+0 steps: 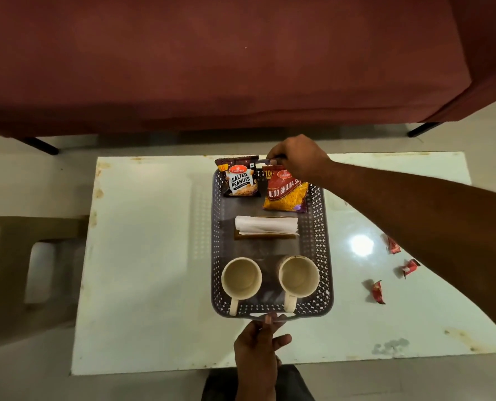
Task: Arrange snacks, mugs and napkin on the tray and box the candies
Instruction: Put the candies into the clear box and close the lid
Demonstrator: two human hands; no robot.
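Note:
A grey perforated tray (324, 256) lies in the middle of the white table. On it sit a brown salted peanuts packet (239, 179), an orange aloo bhujia packet (285, 195), a folded white napkin (267, 225) on a brown holder, and two cream mugs (241, 279) (298, 276) with handles facing me. My right hand (297, 159) grips the tray's far handle. My left hand (259, 345) pinches the near handle. Three red candies (378, 292) (410, 267) (393, 245) lie on the table right of the tray, partly under my right forearm.
A maroon sofa (212, 59) stands beyond the table's far edge. A beige plastic stool (24, 273) stands left of the table. The table (142, 256) has bare surface left of the tray. No candy box is in view.

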